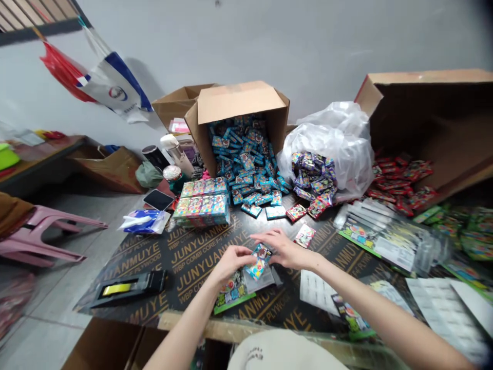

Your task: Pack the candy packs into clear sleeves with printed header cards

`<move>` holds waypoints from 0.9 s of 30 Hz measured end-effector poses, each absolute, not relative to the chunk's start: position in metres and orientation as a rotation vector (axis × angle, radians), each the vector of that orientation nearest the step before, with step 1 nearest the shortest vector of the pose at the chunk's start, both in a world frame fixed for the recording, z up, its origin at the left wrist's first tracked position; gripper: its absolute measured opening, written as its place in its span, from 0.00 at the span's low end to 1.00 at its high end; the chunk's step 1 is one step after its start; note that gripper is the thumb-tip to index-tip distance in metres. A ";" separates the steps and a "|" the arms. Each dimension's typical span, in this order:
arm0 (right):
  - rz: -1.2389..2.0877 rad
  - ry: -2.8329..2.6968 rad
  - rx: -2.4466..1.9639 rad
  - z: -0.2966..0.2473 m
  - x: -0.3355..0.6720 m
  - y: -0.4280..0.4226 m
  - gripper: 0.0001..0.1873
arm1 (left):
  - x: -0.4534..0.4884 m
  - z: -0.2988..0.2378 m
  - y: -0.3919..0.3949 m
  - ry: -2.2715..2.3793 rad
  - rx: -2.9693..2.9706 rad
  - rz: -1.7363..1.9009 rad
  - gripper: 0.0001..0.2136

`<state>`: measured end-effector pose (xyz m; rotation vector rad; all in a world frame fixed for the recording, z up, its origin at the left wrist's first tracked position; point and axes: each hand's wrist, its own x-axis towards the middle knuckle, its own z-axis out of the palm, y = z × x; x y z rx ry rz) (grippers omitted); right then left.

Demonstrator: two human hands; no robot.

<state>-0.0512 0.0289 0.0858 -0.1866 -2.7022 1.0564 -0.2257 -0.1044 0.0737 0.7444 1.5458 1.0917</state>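
A small blue printed packet is between my two hands, above the black tabletop. My left hand pinches its left edge between thumb and fingers. At its right edge, my right hand grips with the thumb and bent fingers, one finger reaching over the top. Beneath the packet lies a clear plastic bag with a green printed part, partly hidden by the hands. Just beyond my right hand is a red and white packet lying flat.
A tipped cardboard box spills blue packets. Right of it are a clear sack of purple packets and a box with red ones. Printed bags lie right. Stacked packets and a tape dispenser are left.
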 end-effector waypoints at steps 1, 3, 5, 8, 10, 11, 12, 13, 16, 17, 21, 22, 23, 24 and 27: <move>1.048 -2.682 -0.177 0.091 -0.045 0.025 0.38 | -0.220 0.073 -0.101 1.486 0.714 1.097 0.13; 1.009 -2.589 -0.262 0.095 -0.037 0.018 0.38 | -0.205 0.070 -0.095 1.449 0.615 1.178 0.13; 0.979 -2.481 -0.386 0.091 -0.031 0.010 0.43 | -0.192 0.067 -0.090 1.445 0.552 1.249 0.13; 0.950 -2.368 -0.518 0.077 -0.026 -0.002 0.46 | -0.180 0.065 -0.090 1.413 0.565 1.239 0.15; 0.926 -2.309 -0.593 0.069 -0.021 -0.005 0.42 | -0.180 0.065 -0.097 1.476 0.707 1.207 0.17; 0.900 -2.290 -0.634 0.065 -0.018 -0.005 0.41 | -0.182 0.064 -0.101 1.553 0.859 1.173 0.21; 0.861 -2.285 -0.675 0.062 -0.014 -0.004 0.40 | -0.184 0.063 -0.107 1.649 1.057 1.111 0.27; 0.814 -2.296 -0.708 0.059 -0.009 -0.002 0.39 | -0.187 0.061 -0.113 1.747 1.274 1.018 0.34; 0.702 -2.406 -0.742 0.050 0.004 0.002 0.38 | -0.195 0.054 -0.127 1.915 1.732 0.640 0.47; 0.687 -2.449 -0.733 0.048 0.007 0.002 0.38 | -0.197 0.051 -0.130 1.933 1.785 0.560 0.47; 0.728 -2.534 -0.674 0.043 0.010 -0.003 0.42 | -0.199 0.048 -0.132 1.928 1.830 0.573 0.47; 0.774 -2.542 -0.645 0.043 0.010 -0.004 0.43 | -0.199 0.049 -0.131 1.906 1.834 0.600 0.48; 0.834 -2.544 -0.606 0.044 0.010 -0.005 0.44 | -0.199 0.050 -0.130 1.876 1.837 0.620 0.48; 0.901 -2.545 -0.557 0.045 0.010 -0.004 0.44 | -0.200 0.052 -0.129 1.840 1.842 0.630 0.49; 1.034 -2.531 -0.408 0.050 0.010 -0.002 0.46 | -0.201 0.057 -0.127 1.770 1.836 0.645 0.48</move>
